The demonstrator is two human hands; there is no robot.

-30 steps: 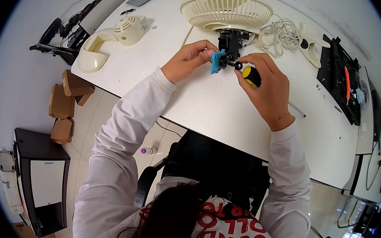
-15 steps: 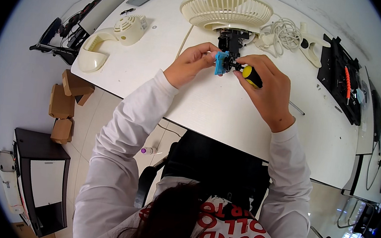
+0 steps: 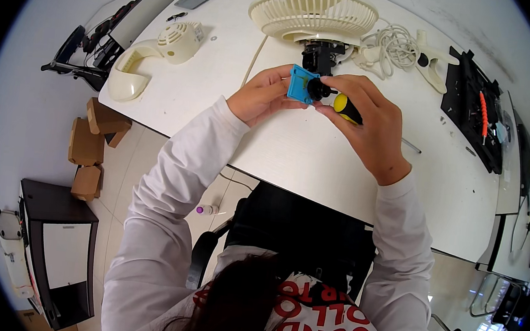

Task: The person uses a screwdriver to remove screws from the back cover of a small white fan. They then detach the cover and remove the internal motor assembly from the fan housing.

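Observation:
My left hand [image 3: 263, 96] grips a small blue plastic part [image 3: 299, 84] by its left side, above the white table. Attached to its right side is a black round part [image 3: 317, 90], which the fingertips of my right hand [image 3: 370, 115] touch. Tucked in that same hand is a screwdriver [image 3: 348, 109] with a yellow and black handle; its metal shaft comes out beyond the palm, pointing right. Just behind my hands stands a cream fan cage [image 3: 316, 15] with a black motor assembly [image 3: 319, 55] below it. My palm hides the middle of the screwdriver.
A cream curved housing [image 3: 133, 69] lies at the left of the table [image 3: 225, 42]. Coiled white cable [image 3: 396, 46] and a cream bracket [image 3: 434, 70] sit at the back right. Further right lies a black tray [image 3: 471, 114] with a red coiled piece [image 3: 483, 118]. Small bits lie near it.
The blue part has turned, so its broad face now shows more toward me. My right fingertips have shifted slightly left along the black round part, the screwdriver moving with them.

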